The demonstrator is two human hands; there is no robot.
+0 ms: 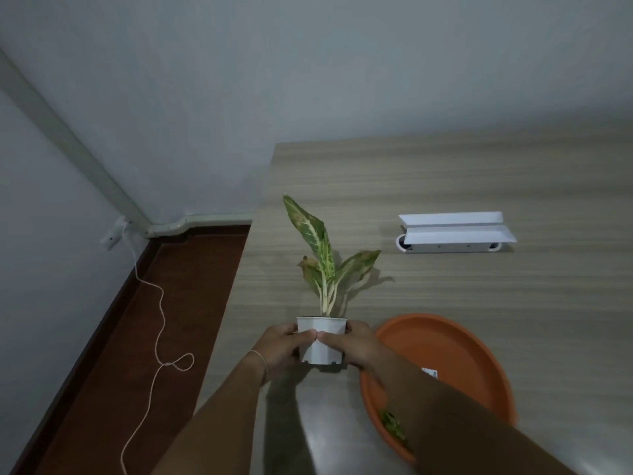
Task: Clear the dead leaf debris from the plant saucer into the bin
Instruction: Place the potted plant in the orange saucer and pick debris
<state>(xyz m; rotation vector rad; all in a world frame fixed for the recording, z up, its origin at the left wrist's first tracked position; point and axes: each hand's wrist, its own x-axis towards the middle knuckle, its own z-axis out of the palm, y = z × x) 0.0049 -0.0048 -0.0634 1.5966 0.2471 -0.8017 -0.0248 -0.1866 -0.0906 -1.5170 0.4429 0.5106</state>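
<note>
A small white plant pot [322, 339] with a green and yellow leafy plant [325, 265] is held between both hands near the table's left edge. My left hand [279, 349] grips its left side and my right hand [352, 344] its right side, thumbs meeting at the front. The pot looks slightly above or just on the table; I cannot tell which. To the right lies the round orange saucer [455, 341], with green leaf debris [394, 425] in its near left part. My right forearm covers part of the saucer. No bin is in view.
The wooden table [445, 286] runs to the right and far side. A white cable tray box [455, 231] sits on it at the back. Left of the table are a dark red floor [137, 337], a loose white cord [161, 337] and grey walls.
</note>
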